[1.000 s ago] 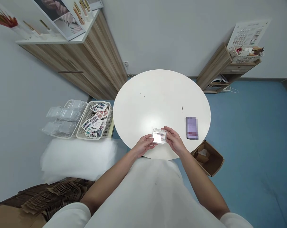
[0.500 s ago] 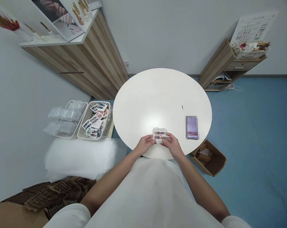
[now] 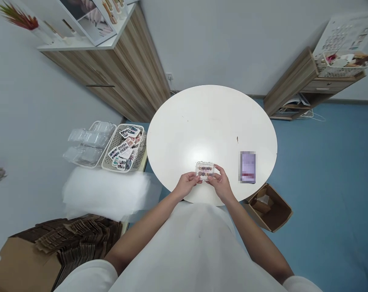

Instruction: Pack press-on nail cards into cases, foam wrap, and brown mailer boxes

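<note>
A small clear plastic case of press-on nails is held over the near edge of the round white table. Two rows of dark and pinkish nails show through it. My left hand grips its left side, thumb on the front. On the right side, my right hand pinches it between thumb and fingers, with fingertips along the side edge. Parts of the fingers behind the case are hidden. To the right on the table lies a purple, blurred-out rectangular thing.
Left of the table stand a white basket of nail cards and another basket of clear plastic packs. White sheets and stacked brown cardboard lie nearer. An open carton sits on the floor at right. Wooden cabinets stand behind.
The view has shifted and turned slightly. Both hands still hold the case in nearly the same place, with the right fingers a little higher along its side.
</note>
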`<state>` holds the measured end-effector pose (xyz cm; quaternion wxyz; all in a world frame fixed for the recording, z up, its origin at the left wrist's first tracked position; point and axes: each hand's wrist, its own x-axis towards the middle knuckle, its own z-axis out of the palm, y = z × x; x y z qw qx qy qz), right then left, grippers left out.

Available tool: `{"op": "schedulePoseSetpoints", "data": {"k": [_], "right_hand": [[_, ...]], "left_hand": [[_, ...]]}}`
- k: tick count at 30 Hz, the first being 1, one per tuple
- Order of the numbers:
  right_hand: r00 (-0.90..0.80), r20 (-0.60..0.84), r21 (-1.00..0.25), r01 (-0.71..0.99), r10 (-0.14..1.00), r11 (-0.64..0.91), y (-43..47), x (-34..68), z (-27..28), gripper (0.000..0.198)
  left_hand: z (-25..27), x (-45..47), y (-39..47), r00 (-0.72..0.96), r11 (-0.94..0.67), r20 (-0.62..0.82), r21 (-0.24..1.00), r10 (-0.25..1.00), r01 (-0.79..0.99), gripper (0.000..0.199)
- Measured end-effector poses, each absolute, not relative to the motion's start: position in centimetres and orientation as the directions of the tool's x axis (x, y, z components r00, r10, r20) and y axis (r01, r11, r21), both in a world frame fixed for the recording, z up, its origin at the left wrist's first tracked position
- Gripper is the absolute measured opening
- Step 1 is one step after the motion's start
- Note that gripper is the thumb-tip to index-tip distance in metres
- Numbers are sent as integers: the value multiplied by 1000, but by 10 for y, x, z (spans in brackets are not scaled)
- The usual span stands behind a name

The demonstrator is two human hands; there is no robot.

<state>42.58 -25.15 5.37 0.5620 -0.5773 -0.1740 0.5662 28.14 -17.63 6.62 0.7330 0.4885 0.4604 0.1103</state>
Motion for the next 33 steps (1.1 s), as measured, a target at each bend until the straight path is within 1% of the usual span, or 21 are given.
{"op": "schedulePoseSetpoints", "data": {"k": [2, 5, 8, 12, 16, 22, 27, 30, 33], "right_hand": [[297, -454, -850, -427, 840, -308, -250, 427, 51, 71], [307, -459, -853, -415, 834, -316, -248, 430, 46, 73], [303, -464, -860, -381, 833, -340, -243, 430, 43, 72], [269, -452, -873, -330, 850, -360, -232, 420, 43, 70], [272, -441, -885, -291, 855, -363, -215, 394, 40, 66], [306, -448, -894, -186, 840, -408, -174, 340, 28, 58], [324, -412, -905, -41, 851, -423, -128, 300, 12, 62], [332, -432, -873, 77, 838, -481, -102, 283, 0, 67], [311, -442, -855, 138, 841, -500, -80, 270, -11, 70]], "left_hand": [[66, 281, -177, 515, 484, -556, 829, 653, 281, 49], [64, 274, -178, 446, 423, -507, 862, 738, 279, 56], [61, 264, -175, 406, 315, -435, 890, 804, 329, 56], [60, 251, -167, 400, 234, -380, 900, 834, 368, 53], [56, 237, -153, 409, 226, -367, 908, 836, 353, 50], [34, 197, -124, 349, 218, -347, 908, 870, 359, 48], [10, 164, -89, 226, 264, -359, 894, 906, 362, 50], [-1, 150, -66, 165, 305, -396, 862, 903, 404, 53], [-10, 140, -45, 120, 333, -427, 828, 896, 451, 54]]}}
